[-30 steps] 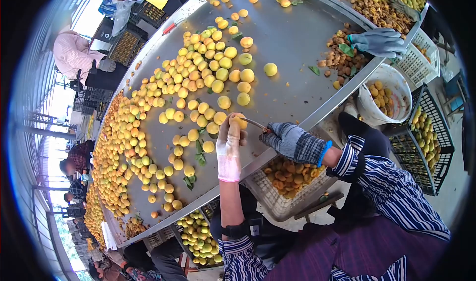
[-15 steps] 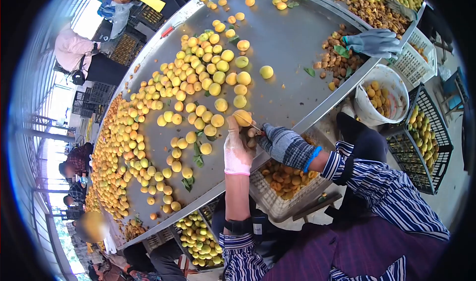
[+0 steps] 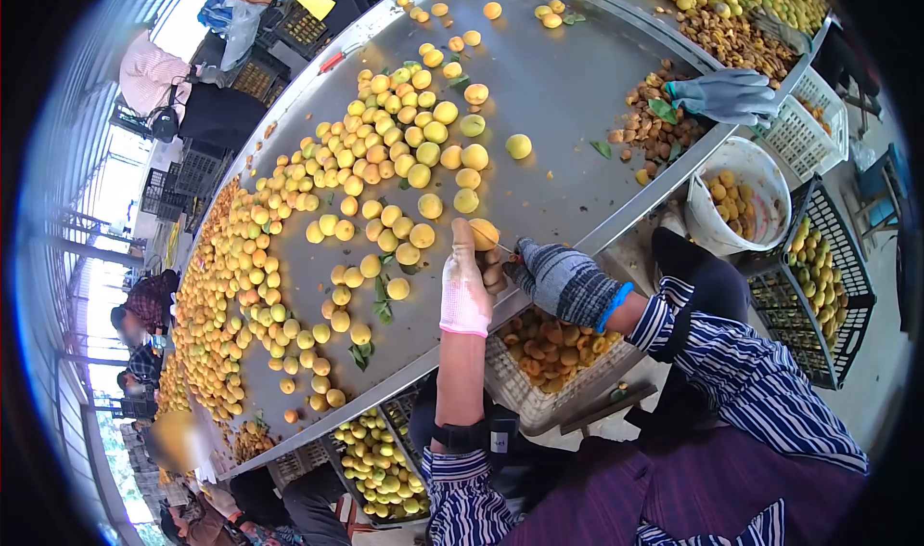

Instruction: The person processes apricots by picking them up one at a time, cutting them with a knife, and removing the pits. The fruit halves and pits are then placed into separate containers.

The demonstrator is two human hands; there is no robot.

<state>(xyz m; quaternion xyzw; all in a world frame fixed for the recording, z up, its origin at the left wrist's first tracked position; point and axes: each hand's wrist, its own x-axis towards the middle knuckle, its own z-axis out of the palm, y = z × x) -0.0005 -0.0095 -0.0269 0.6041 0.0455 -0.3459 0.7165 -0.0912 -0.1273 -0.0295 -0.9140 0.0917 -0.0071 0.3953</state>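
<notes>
My left hand [image 3: 466,281], in a pink and white glove with bare fingertips, is closed around a yellow-orange apricot [image 3: 484,234] above the table's near edge. My right hand [image 3: 563,281], in a grey knitted glove with a blue cuff, grips a thin metal tool [image 3: 507,249]. Its slim end points at the apricot and meets the fruit's right side; the handle is mostly hidden by my fingers. Beneath my hands stands a pale plastic crate [image 3: 525,406] of halved apricots [image 3: 553,349]. Whole apricots [image 3: 385,151] lie spread over the metal table [image 3: 568,93] beyond.
A pile of pits [image 3: 654,113] and a spare grey glove [image 3: 727,96] lie at the table's right edge. To my right stand a white bucket [image 3: 710,221] and a black crate [image 3: 813,344]. Another crate of fruit [image 3: 380,464] is below left. Other people are along the far side.
The apricot in my left hand has turned and shifted slightly right and down. My right hand has moved slightly right, with the tool still at the fruit. The view has shifted a little.
</notes>
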